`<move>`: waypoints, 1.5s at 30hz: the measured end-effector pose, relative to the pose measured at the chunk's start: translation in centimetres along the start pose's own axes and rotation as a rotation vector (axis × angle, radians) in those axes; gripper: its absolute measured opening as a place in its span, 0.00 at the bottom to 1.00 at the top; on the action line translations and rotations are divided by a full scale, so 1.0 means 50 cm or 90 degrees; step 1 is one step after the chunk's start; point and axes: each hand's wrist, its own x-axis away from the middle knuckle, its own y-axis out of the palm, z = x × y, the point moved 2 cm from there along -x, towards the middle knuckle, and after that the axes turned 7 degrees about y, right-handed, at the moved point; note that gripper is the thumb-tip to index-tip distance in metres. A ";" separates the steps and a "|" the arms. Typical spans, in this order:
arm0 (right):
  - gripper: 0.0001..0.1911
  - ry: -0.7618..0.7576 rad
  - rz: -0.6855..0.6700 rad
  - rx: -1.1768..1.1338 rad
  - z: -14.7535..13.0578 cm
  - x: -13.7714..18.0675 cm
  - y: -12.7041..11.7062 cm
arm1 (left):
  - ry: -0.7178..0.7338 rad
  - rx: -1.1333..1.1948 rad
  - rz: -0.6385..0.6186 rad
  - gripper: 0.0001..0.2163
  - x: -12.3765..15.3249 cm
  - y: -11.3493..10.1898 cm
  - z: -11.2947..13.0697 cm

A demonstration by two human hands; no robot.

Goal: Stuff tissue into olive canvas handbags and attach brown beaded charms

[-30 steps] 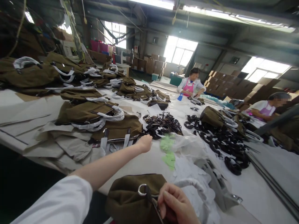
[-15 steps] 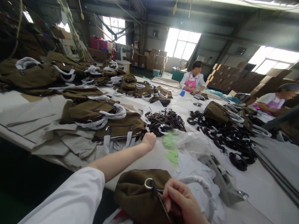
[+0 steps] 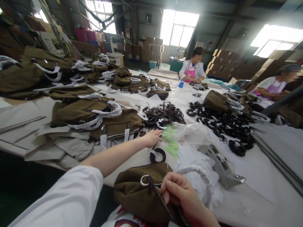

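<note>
My left hand (image 3: 153, 138) is stretched out over the table, its fingertips pinching a small dark piece by the near edge of a pile. Just below it lies a coiled black strap (image 3: 157, 155) with a white wrap; a thin dark end runs from the coil up behind the hand. Close to me is an olive-brown fabric bag (image 3: 139, 190) with a silver ring and a zipper along its opening. My right hand (image 3: 178, 192) grips the bag's zipped edge, fingers curled; the fingertips' far side is hidden. The bag's wrapped handle (image 3: 193, 169) stands beyond this hand.
Dark chains and hardware (image 3: 165, 113) are heaped ahead. More olive bags (image 3: 78, 112) cover the left side. Black coiled straps (image 3: 227, 130) lie at right. Green paper (image 3: 171, 148), white sheets (image 3: 191, 159) and a grey packet (image 3: 224, 173) lie nearby. Two people in pink aprons work across the table.
My left hand has gone from a fist to longer fingers and moved slightly right. A coiled black strap now lies below it, away from the pile. My right hand keeps its grip on the bag.
</note>
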 end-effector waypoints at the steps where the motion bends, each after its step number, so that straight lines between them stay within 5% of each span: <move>1: 0.19 0.000 0.002 0.002 -0.001 0.000 -0.001 | 0.016 0.004 -0.013 0.19 0.003 0.001 -0.003; 7: 0.19 0.002 0.004 -0.005 -0.008 0.001 -0.007 | -0.062 0.099 -0.052 0.05 0.050 0.017 -0.014; 12: 0.20 0.005 0.044 -0.026 -0.022 -0.011 0.004 | -0.178 0.347 -0.141 0.12 0.113 0.018 0.004; 17: 0.18 0.025 0.044 -0.016 -0.028 -0.022 0.013 | -0.187 0.634 -0.167 0.14 0.194 -0.028 0.048; 21: 0.17 0.032 0.038 -0.016 -0.029 -0.026 0.017 | -0.243 0.884 -0.095 0.14 0.235 -0.074 0.080; 24: 0.16 0.030 0.030 -0.007 -0.028 -0.030 0.022 | -0.247 0.810 -0.038 0.14 0.247 -0.107 0.111; 32: 0.15 0.084 0.031 0.016 -0.021 -0.041 0.027 | -0.108 0.235 0.041 0.14 0.275 -0.143 0.181; 45: 0.13 0.118 0.046 0.072 -0.021 -0.063 0.033 | -0.093 0.116 -0.001 0.11 0.283 -0.161 0.219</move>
